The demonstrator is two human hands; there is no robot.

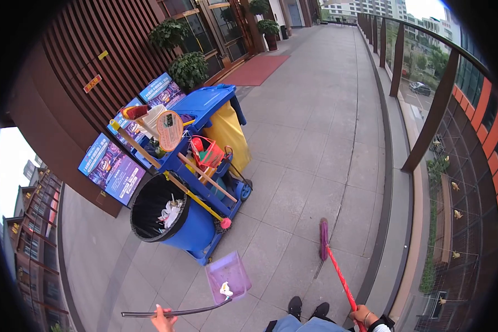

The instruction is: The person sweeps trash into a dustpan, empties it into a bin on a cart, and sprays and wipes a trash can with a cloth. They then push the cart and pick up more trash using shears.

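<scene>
Purple dustpan with scraps, handle gripped in the left hand, hangs just short of the bin, right hand clutching the red broom, so tipping's probably next.

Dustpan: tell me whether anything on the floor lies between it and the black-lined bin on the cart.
Nothing visible does. The dustpan, held by the left hand on its long handle, hangs just in front of the cart. Only bare paving separates it from the bin. The broom lies off to the right.
</scene>
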